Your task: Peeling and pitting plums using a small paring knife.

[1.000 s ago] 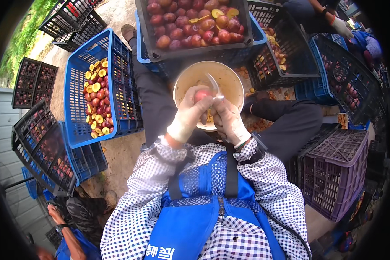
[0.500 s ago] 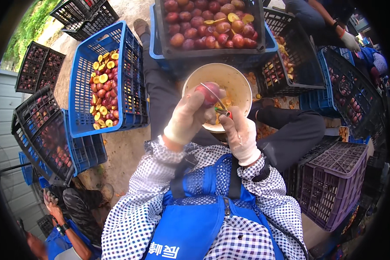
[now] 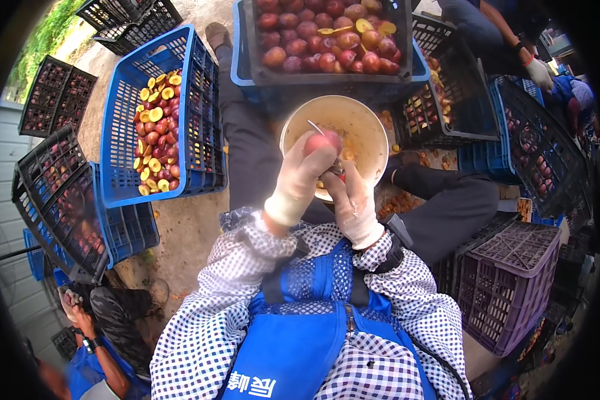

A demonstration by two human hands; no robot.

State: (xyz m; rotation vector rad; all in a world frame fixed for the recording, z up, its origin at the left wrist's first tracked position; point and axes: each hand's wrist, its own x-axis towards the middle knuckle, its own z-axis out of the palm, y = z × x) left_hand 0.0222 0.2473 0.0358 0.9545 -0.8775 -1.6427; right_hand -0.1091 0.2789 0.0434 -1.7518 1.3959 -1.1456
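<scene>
Gloved in white, my left hand (image 3: 300, 177) is closed around a red plum (image 3: 323, 142) over a cream bucket (image 3: 373, 130). My right hand (image 3: 355, 208), in the same kind of glove, grips a small knife with a red handle (image 3: 342, 177). The thin blade runs behind or against the plum, and its tip shows above the fruit. Most of the blade is hidden by the plum and my left fingers. Yellowish bits of fruit lie inside the bucket, which stands between my legs.
Ahead, a dark crate (image 3: 327, 77) full of whole plums rests on a blue one. To the left, a blue crate (image 3: 113, 153) holds halved plums. A purple crate (image 3: 507, 293) stands at right. Co-workers sit at lower left and upper right.
My hands have come closer together, and the left has turned around the plum. Less of the knife blade shows now. The person at lower left has brought their hands together.
</scene>
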